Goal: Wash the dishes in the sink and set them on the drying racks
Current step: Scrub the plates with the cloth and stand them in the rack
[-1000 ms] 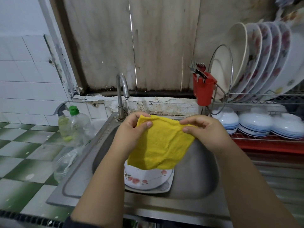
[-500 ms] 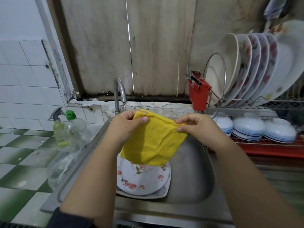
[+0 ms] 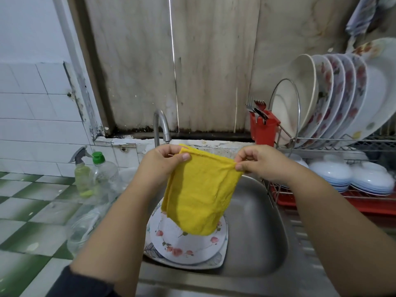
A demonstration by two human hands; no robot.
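Left hand and right hand each pinch a top corner of yellow cloth above sink. I judge prep; next, wipe floral plate.

Both hands raised, fingers pinched.

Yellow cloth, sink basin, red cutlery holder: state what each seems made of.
Yellow cloth: soft napped fabric, likely microfibre or terry; it drapes limply.
Sink basin: brushed stainless steel, dull grey sheen.
Red cutlery holder: probably moulded plastic, uniform glossy red.
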